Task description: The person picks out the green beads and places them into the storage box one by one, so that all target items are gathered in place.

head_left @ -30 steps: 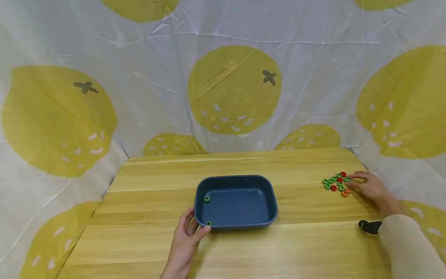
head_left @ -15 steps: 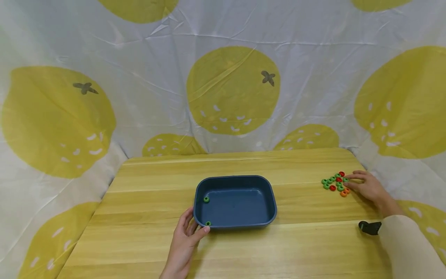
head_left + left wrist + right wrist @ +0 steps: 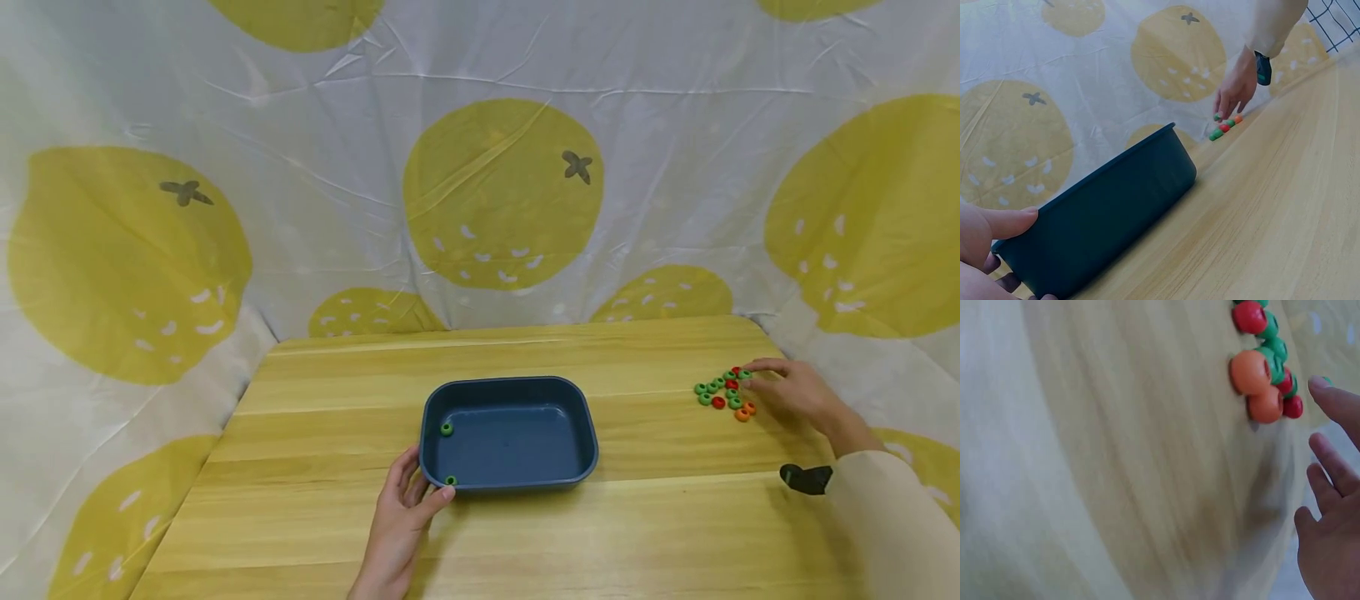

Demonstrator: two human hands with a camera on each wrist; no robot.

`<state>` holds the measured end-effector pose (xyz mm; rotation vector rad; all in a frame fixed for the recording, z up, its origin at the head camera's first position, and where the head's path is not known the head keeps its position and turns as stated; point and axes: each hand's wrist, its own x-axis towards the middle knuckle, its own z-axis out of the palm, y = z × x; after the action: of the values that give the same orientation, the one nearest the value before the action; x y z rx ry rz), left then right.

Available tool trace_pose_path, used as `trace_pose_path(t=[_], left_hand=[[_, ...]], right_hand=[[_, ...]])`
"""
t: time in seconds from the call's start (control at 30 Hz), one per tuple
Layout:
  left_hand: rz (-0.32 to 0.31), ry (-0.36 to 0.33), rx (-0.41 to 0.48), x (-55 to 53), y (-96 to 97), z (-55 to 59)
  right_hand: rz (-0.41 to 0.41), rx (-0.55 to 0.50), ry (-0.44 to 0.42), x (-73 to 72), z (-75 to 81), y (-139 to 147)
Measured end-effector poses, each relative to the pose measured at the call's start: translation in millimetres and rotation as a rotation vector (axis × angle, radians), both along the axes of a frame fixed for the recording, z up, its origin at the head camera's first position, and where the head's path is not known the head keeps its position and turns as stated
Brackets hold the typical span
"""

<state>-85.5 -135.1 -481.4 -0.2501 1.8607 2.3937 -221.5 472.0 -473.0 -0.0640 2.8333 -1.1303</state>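
left hand grips box corner | right hand pinches green bead just above bead cluster, right of box | step: likely bead pick-up | next: calls for firm pinch, clean lift

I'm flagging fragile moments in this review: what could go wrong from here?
The right hand could drop the small green bead it pinches, or knock the clustered beads close by and scatter them. If the left hand tilts the blue tray, the two green beads inside could roll.
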Motion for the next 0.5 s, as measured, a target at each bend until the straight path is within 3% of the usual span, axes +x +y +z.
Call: trace_pose_path(t=[0.23,0.5], left_hand=[[0.002,-0.006,0.002,0.0,0.9,-0.2],[0.001,-0.007,-0.004,-0.3,0.2,0.5]], right_hand=[[0.038,-0.062,-0.041,-5.9,9.4,-14],[0.105,-0.027,-0.031,-15.7,21.6,-36]])
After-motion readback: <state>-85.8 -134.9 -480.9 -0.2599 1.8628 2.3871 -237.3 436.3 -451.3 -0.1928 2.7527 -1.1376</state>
